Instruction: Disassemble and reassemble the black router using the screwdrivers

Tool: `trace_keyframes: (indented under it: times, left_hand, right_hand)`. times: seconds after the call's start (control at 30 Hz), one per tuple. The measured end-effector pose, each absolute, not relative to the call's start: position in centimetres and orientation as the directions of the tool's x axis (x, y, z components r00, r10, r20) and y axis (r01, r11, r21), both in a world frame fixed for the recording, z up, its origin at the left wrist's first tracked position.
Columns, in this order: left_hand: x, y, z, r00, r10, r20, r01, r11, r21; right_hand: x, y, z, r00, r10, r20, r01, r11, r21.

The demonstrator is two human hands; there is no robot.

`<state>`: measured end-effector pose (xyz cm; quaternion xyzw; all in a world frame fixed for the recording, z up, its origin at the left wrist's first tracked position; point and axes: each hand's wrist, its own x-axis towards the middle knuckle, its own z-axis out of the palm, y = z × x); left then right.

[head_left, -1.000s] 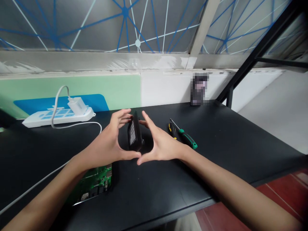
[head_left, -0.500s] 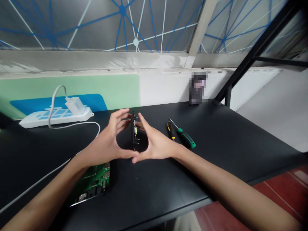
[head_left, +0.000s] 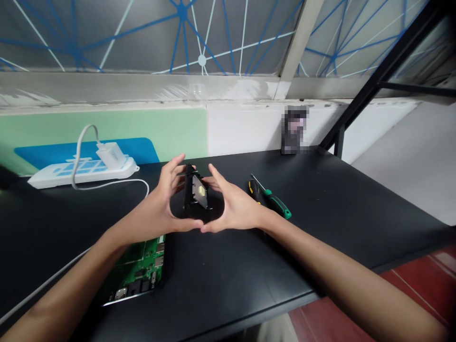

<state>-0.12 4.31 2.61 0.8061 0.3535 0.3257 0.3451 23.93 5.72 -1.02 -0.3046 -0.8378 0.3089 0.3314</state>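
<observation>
Both hands hold a small black part (head_left: 188, 192) between them above the table. It looks like a heatsink, with a grey metal plate, a small pale-yellow pad and thin pins on the side turned right. My left hand (head_left: 155, 204) is curled at its left, and my right hand (head_left: 238, 206) curves round its right. The two thumb tips meet below it. Fingertips behind the part are partly hidden, so their exact contact is unclear. A green circuit board (head_left: 144, 261) in a dark tray or casing lies under my left forearm, which covers much of it.
A black-and-yellow screwdriver (head_left: 254, 190) and a green-handled screwdriver (head_left: 278, 204) lie right of my hands. A white power strip (head_left: 85, 173) with a plugged-in charger (head_left: 113, 156) stands at back left, its cable (head_left: 138, 181) crossing the black table (head_left: 249, 270). A blurred-out object (head_left: 294, 130) leans on the wall.
The black part has turned from edge-on so its plate and pale pad now show. Both hands have shifted slightly up, uncovering a little more of the circuit board.
</observation>
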Motion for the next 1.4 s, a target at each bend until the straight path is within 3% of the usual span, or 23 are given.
trace_keyframes:
  times: [0.37, 0.87, 1.4]
  left_hand:
    - [-0.6, 4.8, 2.9, 0.548, 0.756, 0.358, 0.408, -0.615, 0.675]
    - [-0.7, 4.9, 2.6, 0.514, 0.825, 0.235, 0.613, -0.545, 0.572]
    - [-1.1, 5.1, 1.9, 0.532, 0.833, 0.153, 0.659, -0.521, 0.543]
  right_hand:
    - [24.6, 5.4, 0.4, -0.548, 0.795, 0.260, 0.488, 0.556, -0.673]
    - [25.2, 5.0, 1.3, -0.528, 0.835, 0.154, 0.650, 0.514, -0.560]
    - [25.7, 4.9, 2.0, -0.546, 0.812, 0.205, 0.671, 0.570, -0.474]
